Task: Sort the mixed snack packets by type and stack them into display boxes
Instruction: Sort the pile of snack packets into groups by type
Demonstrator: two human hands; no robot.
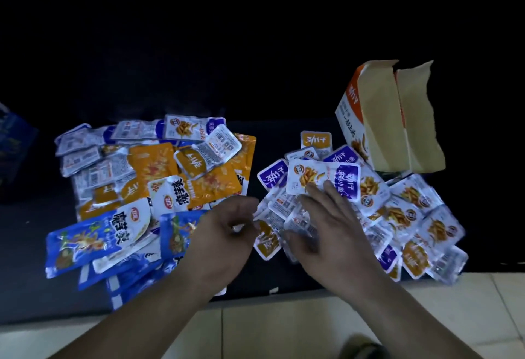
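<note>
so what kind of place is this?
Likely a dim home or stockroom floor, not a counter: pale tiled floor, a dark mat next to it, snack packets heaped near a torn-open display box.

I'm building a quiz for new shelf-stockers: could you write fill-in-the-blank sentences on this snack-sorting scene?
The flaps of the display box stand ___.
The big blue packets lie in the ___ pile.
The packet under the fingertips of the right hand is white and ___.
Missing words: open, left, purple.

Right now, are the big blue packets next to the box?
No, the big blue packets lie near left; the display box stands far right.
</note>
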